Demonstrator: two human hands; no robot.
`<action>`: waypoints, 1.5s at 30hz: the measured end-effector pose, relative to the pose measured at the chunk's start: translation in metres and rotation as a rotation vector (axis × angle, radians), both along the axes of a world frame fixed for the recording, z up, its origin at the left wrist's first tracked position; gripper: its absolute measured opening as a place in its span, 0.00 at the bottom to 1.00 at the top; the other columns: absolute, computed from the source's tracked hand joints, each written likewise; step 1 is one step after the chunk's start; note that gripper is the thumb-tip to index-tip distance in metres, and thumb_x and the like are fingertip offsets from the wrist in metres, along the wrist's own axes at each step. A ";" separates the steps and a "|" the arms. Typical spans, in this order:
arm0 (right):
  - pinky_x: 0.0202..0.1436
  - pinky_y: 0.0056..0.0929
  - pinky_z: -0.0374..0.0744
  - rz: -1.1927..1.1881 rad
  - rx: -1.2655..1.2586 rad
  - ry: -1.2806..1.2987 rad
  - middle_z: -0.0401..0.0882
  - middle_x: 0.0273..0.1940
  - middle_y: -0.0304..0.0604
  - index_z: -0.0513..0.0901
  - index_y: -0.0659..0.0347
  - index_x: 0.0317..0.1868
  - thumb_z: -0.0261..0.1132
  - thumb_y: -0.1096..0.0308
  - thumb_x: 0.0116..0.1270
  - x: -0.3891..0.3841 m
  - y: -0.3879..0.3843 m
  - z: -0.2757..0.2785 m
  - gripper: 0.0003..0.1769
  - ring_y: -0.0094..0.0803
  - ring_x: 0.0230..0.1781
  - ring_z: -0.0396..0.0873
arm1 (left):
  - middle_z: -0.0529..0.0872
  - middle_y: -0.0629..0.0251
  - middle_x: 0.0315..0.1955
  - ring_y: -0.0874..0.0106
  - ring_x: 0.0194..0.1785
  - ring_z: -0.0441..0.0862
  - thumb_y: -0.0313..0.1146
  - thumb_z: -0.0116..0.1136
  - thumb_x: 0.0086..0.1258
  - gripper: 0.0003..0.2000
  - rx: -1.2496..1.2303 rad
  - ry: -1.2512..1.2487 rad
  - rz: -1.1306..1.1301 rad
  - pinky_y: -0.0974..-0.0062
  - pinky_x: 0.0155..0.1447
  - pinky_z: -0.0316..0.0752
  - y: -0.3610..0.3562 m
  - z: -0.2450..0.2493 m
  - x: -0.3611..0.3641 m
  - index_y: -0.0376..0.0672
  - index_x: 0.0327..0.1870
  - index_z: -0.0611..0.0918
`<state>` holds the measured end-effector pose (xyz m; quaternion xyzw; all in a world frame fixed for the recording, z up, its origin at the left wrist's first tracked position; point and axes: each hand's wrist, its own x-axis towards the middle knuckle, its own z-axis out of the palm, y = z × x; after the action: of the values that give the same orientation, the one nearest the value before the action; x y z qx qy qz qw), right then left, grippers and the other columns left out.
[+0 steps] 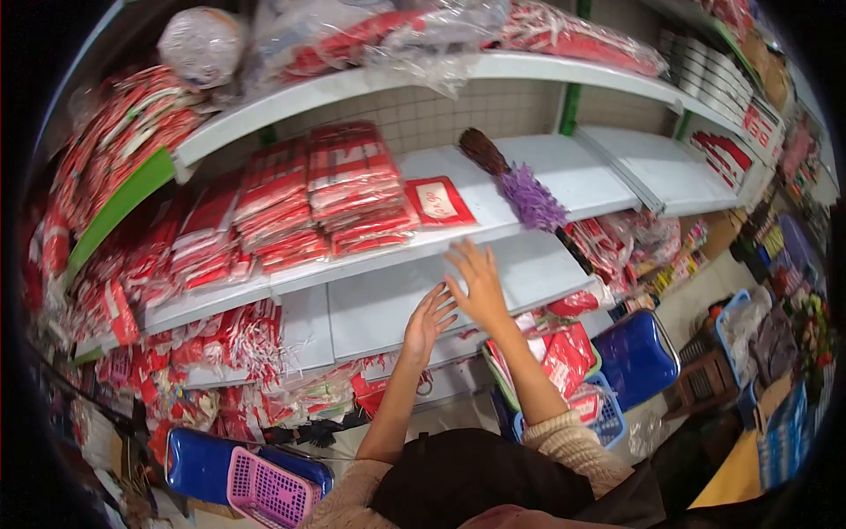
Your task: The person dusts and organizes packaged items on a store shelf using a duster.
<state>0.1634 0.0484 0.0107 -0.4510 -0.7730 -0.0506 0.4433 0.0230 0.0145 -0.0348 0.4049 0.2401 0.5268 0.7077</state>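
My left hand [429, 323] is raised in front of the lower white shelf, its fingers apart and nothing in it. Close beside it, my right hand [477, 286] is also open, with the fingers spread toward the shelf edge; it looks bare of any object. A single flat red-and-white packet [438, 202] lies on the middle shelf [529, 167] just beyond my right hand. To its left stand stacks of plastic-wrapped red packets [357, 189]. A purple duster [531, 196] with a dark brown end lies to its right.
Plastic-wrapped bundles [582, 44] fill the top shelf. Red goods [242, 339] crowd the lower left. Below me are a pink basket [271, 487], a blue basket [608, 414] with red packets, and blue chairs [636, 360]. A crate [705, 375] stands at the right.
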 end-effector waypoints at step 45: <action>0.26 0.24 0.75 -0.885 -0.821 2.042 0.76 0.36 0.40 0.59 0.63 0.64 0.61 0.63 0.59 0.307 -0.307 -0.487 0.34 0.26 0.33 0.75 | 0.65 0.42 0.57 0.48 0.63 0.58 0.37 0.60 0.55 0.32 1.003 1.399 -0.558 0.58 0.61 0.62 -0.164 -0.419 0.404 0.30 0.59 0.63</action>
<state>0.4708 -0.2589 -0.4758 -0.6191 0.2031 0.4356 0.6211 0.4272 -0.1491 -0.4536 0.9370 0.2509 0.0121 0.2427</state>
